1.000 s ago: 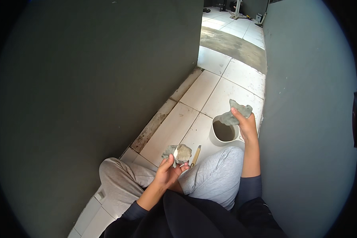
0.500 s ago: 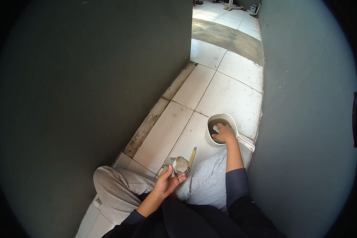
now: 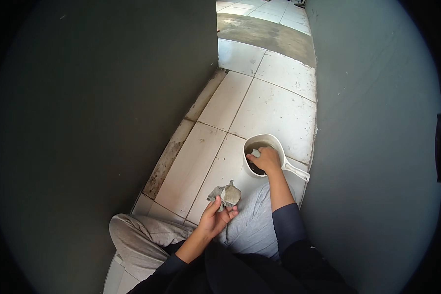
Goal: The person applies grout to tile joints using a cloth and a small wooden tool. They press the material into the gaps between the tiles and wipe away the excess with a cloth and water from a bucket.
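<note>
My left hand (image 3: 216,221) is closed on a crumpled grey rag (image 3: 214,194), held above the floor in front of my knees. A rounded, pale grey-beige lump (image 3: 232,196) shows at the rag's right side; I cannot tell what it is made of. To the right stands a white plastic water dipper (image 3: 271,137) with murky water (image 3: 255,169) in it. My right hand (image 3: 268,160) reaches down into the dipper, fingers bent around a small pale piece (image 3: 256,153). The fingertips are partly hidden.
White floor tiles (image 3: 235,100) run ahead between a dark grey wall (image 3: 108,98) on the left and a grey wall (image 3: 372,147) on the right. The dipper's handle (image 3: 296,171) points toward the right wall. A stained strip (image 3: 169,164) follows the left wall.
My left hand has lifted slightly to the right with the rag and lump. The slim wooden-handled tool beside it no longer shows. My right hand stays in the dipper; the whole view has shifted.
</note>
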Demonstrator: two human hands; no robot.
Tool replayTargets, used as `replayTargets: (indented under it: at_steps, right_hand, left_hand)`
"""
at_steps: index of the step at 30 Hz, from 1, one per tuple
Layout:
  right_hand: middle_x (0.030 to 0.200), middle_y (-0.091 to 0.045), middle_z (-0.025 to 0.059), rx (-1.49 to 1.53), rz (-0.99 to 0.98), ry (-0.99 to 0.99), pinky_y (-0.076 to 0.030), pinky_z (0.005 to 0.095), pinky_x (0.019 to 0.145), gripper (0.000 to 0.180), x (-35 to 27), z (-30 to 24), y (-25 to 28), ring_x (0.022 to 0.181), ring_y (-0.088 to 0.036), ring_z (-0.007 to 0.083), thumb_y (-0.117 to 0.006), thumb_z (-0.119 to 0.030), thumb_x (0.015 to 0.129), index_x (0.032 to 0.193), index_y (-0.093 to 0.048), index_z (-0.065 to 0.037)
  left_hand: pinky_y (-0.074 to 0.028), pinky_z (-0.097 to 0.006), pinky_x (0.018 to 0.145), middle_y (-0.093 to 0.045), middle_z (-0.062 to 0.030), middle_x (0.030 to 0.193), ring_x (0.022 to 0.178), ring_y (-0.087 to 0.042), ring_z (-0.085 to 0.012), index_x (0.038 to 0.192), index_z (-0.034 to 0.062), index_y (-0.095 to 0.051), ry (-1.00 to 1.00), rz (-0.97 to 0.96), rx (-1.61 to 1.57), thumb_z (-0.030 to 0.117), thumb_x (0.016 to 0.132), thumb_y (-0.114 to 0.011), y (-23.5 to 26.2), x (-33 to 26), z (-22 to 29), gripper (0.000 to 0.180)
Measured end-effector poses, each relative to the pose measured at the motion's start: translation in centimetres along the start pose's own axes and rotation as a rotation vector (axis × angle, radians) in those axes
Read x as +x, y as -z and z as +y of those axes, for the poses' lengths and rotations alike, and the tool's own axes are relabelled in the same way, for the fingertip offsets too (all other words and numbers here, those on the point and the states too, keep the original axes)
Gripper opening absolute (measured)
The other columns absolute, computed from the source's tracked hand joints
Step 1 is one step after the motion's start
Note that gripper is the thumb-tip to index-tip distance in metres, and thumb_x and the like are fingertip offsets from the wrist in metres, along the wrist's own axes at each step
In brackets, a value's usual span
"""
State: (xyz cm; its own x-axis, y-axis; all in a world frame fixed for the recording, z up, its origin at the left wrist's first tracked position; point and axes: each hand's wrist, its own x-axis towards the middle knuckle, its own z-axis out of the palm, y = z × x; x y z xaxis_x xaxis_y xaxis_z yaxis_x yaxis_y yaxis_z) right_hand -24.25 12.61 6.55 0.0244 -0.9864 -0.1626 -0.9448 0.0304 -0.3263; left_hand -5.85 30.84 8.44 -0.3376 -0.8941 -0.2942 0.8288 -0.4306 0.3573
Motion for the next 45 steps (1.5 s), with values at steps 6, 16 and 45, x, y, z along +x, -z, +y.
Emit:
replayTargets:
  at_steps: [6, 16, 45]
  right_hand:
    - [0.107, -0.057, 0.021, 0.089, 0.012, -0.008, -0.046, 0.0396, 0.085, 0.038, 1.0, 0.6, -2.4, 0.098, -0.055, 0.0384, -0.059, -0.006, 0.073, 0.111, -0.055, -0.004]
    - [0.126, -0.04, 0.0242, 0.138, -0.087, -0.118, -0.042, 0.0413, 0.091, 0.044, 0.1, -1.1, -0.7, 0.109, -0.047, 0.0419, -0.061, -0.012, 0.072, 0.114, -0.05, -0.006]
    - [0.092, -0.063, 0.0179, 0.345, -0.047, 0.046, -0.048, 0.0367, 0.078, 0.039, 1.0, 1.3, -1.8, 0.087, -0.061, 0.0316, -0.075, -0.015, 0.063, 0.098, -0.062, -0.01]
  left_hand:
    - [-0.044, -0.034, 0.08, -0.055, -0.0112, 0.109, 0.086, -0.054, -0.0177, 0.12, 0.0067, -0.045, 0.018, -0.023, -0.028, 0.039, 0.091, -0.045, 0.2, 0.3, -0.2, 0.043]
    - [-0.042, -0.034, 0.079, -0.055, -0.0132, 0.109, 0.084, -0.053, -0.0166, 0.12, 0.006, -0.045, 0.011, 0.034, -0.008, 0.042, 0.089, -0.046, 0.3, -0.3, 0.1, 0.047]
    - [-0.041, -0.034, 0.081, -0.054, -0.0136, 0.113, 0.085, -0.054, -0.0153, 0.122, 0.0055, -0.043, 0.128, -0.136, -0.197, 0.043, 0.091, -0.04, 0.2, 4.5, -2.2, 0.049]
